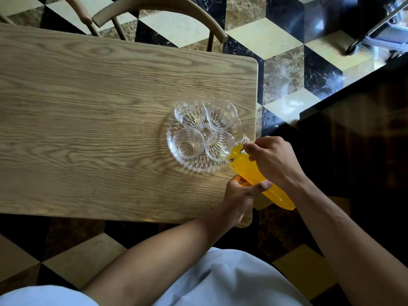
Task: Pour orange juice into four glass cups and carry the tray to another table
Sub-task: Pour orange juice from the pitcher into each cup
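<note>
1. Nearest you, at lower centre-right of the frame, your left hand [239, 196] is clasped around the lower body of the juice bottle [254, 171], thumb laid across its side and fingers curled underneath.
2. Just beyond it, your right hand [273, 160] grips the bottle's upper part near the neck, fingers wrapped over it from the right. Both hands are clenched on the bottle; neither is free.
3. The bottle is tilted steeply, base toward you and mouth leaning over the near-right glass cup [217, 145]. Orange juice has run up into the neck. Whether a stream has reached the cup you cannot tell; all four cups look close to empty.
4. So you are at the start of pouring, on the first cup. By my reading, the next move calls for a slow further tilt, with the mouth kept over the cup's opening rather than its rim.
5. Then come the near-left glass cup [187, 142], the far-left glass cup [189, 111] and the far-right glass cup [220, 114], packed rim to rim.
6. All four stand on the round glass tray [176, 163], which sits near the right edge of the wooden bench [88, 120], right of centre in the frame.
7. Carrying the tray is still to come.
</note>
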Motion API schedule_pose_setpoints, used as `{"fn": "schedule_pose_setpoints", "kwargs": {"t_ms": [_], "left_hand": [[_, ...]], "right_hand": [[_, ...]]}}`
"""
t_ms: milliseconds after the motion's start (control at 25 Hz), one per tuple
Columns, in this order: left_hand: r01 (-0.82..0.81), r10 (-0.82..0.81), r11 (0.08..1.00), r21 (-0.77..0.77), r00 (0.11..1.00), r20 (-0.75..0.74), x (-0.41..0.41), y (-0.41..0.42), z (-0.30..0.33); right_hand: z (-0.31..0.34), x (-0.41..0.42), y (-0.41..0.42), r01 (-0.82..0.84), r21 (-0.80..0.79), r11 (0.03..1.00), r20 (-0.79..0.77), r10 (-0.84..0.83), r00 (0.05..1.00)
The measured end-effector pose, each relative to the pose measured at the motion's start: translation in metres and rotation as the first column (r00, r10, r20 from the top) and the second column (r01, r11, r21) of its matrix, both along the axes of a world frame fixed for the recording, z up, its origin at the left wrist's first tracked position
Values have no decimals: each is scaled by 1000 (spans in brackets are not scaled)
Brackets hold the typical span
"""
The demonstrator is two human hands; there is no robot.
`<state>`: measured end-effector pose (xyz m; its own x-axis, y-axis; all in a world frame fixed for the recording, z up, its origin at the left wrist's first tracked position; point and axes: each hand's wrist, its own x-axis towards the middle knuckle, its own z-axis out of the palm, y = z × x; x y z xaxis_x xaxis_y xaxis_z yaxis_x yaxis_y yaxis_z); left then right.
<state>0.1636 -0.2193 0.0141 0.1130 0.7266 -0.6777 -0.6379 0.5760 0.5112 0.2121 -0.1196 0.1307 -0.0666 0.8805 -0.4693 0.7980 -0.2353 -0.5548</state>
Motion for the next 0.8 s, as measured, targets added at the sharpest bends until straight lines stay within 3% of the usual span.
{"fn": "schedule_pose_setpoints", "kwargs": {"t_ms": [800], "left_hand": [[31, -31, 999, -11, 999, -37, 7, 2, 0]], "right_hand": [[2, -12, 7, -52, 3, 999, 99, 51, 994]]}}
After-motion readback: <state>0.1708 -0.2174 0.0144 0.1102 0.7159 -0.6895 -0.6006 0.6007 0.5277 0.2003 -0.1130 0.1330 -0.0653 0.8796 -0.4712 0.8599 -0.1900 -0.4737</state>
